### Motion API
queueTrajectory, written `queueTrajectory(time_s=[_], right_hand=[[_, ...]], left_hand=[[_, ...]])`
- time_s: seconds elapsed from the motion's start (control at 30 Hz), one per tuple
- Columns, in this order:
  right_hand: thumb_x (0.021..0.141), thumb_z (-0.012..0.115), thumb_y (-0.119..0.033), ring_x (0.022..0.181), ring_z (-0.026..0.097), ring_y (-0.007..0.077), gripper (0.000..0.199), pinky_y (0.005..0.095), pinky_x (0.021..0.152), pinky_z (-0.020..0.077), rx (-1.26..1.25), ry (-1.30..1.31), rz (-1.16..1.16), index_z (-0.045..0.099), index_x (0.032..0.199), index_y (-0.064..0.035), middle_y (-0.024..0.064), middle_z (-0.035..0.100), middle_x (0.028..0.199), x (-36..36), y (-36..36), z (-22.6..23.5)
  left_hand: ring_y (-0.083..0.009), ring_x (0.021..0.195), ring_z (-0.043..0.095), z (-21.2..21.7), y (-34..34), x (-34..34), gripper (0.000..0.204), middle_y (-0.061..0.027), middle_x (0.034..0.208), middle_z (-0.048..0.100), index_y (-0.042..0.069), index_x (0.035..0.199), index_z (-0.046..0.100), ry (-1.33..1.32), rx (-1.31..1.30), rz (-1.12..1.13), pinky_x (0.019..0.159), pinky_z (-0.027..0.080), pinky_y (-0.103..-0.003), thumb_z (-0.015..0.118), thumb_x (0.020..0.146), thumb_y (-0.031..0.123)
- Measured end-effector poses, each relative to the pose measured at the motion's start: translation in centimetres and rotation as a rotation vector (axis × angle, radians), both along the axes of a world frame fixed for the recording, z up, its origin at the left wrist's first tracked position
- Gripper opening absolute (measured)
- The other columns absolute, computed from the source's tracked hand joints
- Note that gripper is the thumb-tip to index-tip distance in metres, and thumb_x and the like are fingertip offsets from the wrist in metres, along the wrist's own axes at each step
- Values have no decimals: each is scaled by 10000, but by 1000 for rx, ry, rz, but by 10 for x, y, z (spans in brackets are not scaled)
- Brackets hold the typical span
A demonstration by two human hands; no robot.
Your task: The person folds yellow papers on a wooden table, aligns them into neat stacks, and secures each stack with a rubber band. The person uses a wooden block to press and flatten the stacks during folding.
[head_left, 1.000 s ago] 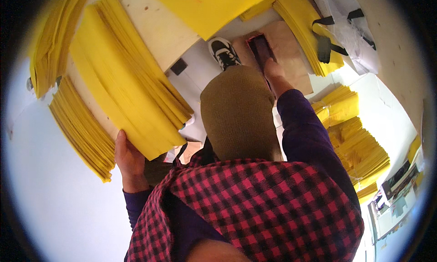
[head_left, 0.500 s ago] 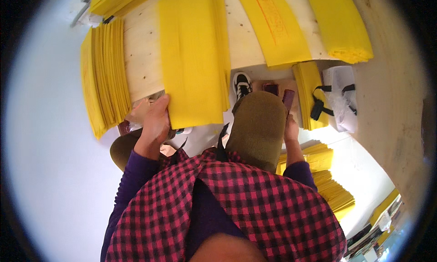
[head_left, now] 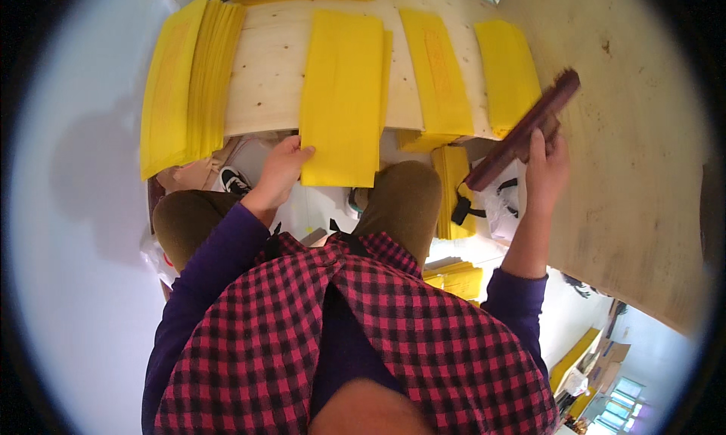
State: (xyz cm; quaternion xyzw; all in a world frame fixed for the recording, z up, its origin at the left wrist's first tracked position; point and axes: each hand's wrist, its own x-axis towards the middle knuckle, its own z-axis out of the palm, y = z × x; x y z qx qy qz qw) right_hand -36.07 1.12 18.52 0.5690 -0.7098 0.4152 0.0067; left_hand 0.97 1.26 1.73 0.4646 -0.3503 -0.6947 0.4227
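My left hand (head_left: pixel 281 170) pinches the lower left edge of a long yellow paper sheet (head_left: pixel 342 94). That sheet lies on a small pile, and its near end hangs past the edge of the wooden board (head_left: pixel 265 79). Raised at the right, my right hand (head_left: pixel 546 170) grips a long dark reddish-brown brush (head_left: pixel 522 136) by its middle. The brush is tilted, its bristly far end pointing up and right, clear of the sheet. Fingers on the brush's far side are partly hidden.
A fanned stack of yellow paper (head_left: pixel 215 72) lies at the left. To the right are a yellow strip with faint red marks (head_left: pixel 435 72) and another yellow stack (head_left: pixel 508 72). A white plastic bag (head_left: pixel 499 212) hangs below; a wooden panel (head_left: pixel 620 170) borders the right.
My right hand has lifted the brush from low beside my knee, up and to the right. My left hand stays at the sheet's edge. The view has shifted.
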Motion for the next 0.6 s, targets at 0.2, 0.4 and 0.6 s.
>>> queueTrajectory(time_s=[0.2,0.4,0.6], right_hand=[[755,637,-292,709,642,258,341,358,663,491,147,41,295,612,862,30,186,635,745,122,-74,13],[729,554,-364,852,613,355,407,425,751,486,510,292,355,621,895,0,212,636,881,205,-122,-42],[719,562,-353,883,621,324,395,403,756,494,648,366,340,632,897,-7,200,642,931,227,-134,-56]], left_hand=[[-126,845,585,-11,0,-2,243,-72,988,619,-46,1093,546,-25,-99,-4,741,458,-251,492,893,81],[-139,813,587,-16,-3,2,255,-78,950,625,-57,1085,547,-102,-97,-22,732,462,-267,509,884,95],[-142,780,596,-19,0,-1,230,-85,902,632,-48,1053,566,-66,-85,50,700,471,-278,521,860,69]])
